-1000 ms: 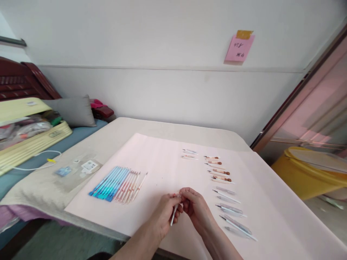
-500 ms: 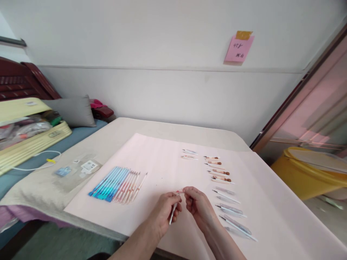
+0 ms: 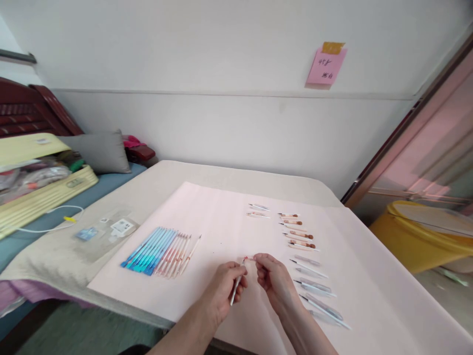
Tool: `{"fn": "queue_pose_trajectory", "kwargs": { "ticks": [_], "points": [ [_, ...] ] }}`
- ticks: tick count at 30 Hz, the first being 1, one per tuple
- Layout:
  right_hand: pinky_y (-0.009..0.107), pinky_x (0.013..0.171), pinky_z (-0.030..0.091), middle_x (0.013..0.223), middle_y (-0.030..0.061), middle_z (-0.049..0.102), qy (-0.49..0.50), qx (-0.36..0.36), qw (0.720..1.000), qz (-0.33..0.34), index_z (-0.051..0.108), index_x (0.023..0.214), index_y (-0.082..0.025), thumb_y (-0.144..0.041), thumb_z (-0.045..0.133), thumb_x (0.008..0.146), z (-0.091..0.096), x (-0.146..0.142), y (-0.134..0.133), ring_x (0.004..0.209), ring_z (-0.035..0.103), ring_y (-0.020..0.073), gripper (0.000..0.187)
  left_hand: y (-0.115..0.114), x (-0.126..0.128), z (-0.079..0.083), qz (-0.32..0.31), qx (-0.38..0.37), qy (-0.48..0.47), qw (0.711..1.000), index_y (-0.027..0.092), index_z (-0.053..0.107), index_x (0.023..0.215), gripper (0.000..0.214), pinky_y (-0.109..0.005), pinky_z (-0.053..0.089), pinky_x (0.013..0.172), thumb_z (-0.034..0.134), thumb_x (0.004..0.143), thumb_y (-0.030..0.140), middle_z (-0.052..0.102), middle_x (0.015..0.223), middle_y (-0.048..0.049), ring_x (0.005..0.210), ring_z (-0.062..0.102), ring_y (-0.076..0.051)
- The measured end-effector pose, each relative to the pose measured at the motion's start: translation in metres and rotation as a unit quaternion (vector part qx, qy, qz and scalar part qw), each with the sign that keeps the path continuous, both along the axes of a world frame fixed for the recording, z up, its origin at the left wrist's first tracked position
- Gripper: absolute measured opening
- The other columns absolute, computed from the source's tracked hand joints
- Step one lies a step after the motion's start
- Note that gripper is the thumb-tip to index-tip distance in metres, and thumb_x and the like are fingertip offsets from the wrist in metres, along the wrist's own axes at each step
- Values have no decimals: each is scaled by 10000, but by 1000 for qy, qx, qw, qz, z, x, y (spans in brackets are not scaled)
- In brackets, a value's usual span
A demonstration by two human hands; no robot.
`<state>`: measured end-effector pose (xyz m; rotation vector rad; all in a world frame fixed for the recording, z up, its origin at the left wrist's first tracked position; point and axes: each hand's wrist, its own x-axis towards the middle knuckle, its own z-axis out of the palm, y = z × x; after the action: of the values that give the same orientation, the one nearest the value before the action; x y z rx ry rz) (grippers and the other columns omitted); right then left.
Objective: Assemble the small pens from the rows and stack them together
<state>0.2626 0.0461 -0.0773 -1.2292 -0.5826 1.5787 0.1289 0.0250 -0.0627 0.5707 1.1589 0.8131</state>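
My left hand [image 3: 229, 286] is closed around a slim white pen [image 3: 235, 292], its lower end sticking out below the fingers. Close to its right, my right hand [image 3: 272, 273] pinches the end of a thin, pale pink pen part [image 3: 250, 258] with a red mark. The part's other end lies at my left fingertips; whether it joins the white pen I cannot tell. To the right are white pen parts with dark tips [image 3: 310, 268] in pairs and groups. Beyond them lie parts with brown figures [image 3: 301, 236]. Two small groups of pen parts [image 3: 258, 207] rest farther back.
Left on the pink sheet [image 3: 221, 207] lie a row of blue pens [image 3: 153, 249] and several pink-and-white pens [image 3: 176, 256]. Clear packaging [image 3: 111, 234] rests on the beige cover. A yellow bin [image 3: 406, 236] stands to the right, and a wall rises behind.
My right hand has moved slightly right, away from the left hand, with the pink part showing more between them. My left hand has barely moved.
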Motion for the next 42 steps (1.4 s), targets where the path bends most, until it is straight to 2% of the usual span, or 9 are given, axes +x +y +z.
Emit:
{"fn": "queue_pose_trajectory", "kwargs": {
  "ticks": [11, 17, 25, 31, 38, 42],
  "points": [
    [153, 391, 263, 536, -59, 445, -5, -3, 1000, -23, 569, 687, -145, -237, 659, 635, -3, 2, 2, 422, 348, 26, 138, 1, -1, -1, 6, 3, 6, 1000, 162, 502, 700, 162, -182, 206, 386, 571, 656, 301, 510, 542, 19, 405, 377, -52],
    [163, 393, 253, 518, -64, 419, 4, 14, 999, 34, 556, 655, -150, -257, 659, 657, 1, 0, -1, 415, 330, 27, 149, 1, -1, -2, 3, 4, -3, 1000, 166, 499, 706, 162, -182, 203, 387, 575, 658, 301, 510, 537, 19, 405, 374, -52],
    [153, 402, 266, 533, -63, 430, -7, 0, 1000, -25, 566, 688, -151, -250, 663, 641, -3, 4, 1, 427, 331, 27, 146, 1, -1, -1, 3, 1, 6, 1000, 161, 508, 707, 157, -181, 201, 386, 572, 656, 295, 510, 544, 18, 407, 377, -51],
    [158, 397, 264, 528, -64, 427, -14, 2, 1000, 2, 559, 671, -152, -252, 653, 653, 0, 1, 0, 424, 342, 31, 139, 1, 0, -1, 1, 0, 4, 1000, 164, 504, 704, 151, -185, 194, 385, 571, 652, 289, 513, 539, 17, 404, 375, -53],
    [159, 399, 253, 521, -72, 429, -15, -3, 1000, -20, 551, 671, -155, -251, 659, 635, -3, 4, 3, 419, 335, 27, 149, 1, -1, -2, 1, 0, 2, 1000, 166, 501, 695, 166, -186, 193, 390, 579, 642, 303, 514, 543, 18, 403, 371, -50],
    [169, 401, 246, 512, -71, 425, -11, 3, 1000, 13, 551, 653, -154, -252, 662, 630, -1, 1, 1, 418, 337, 32, 150, -1, 1, -1, 0, -1, 1, 1000, 166, 504, 698, 174, -187, 197, 394, 582, 635, 308, 517, 544, 17, 406, 377, -52]
  ]
}}
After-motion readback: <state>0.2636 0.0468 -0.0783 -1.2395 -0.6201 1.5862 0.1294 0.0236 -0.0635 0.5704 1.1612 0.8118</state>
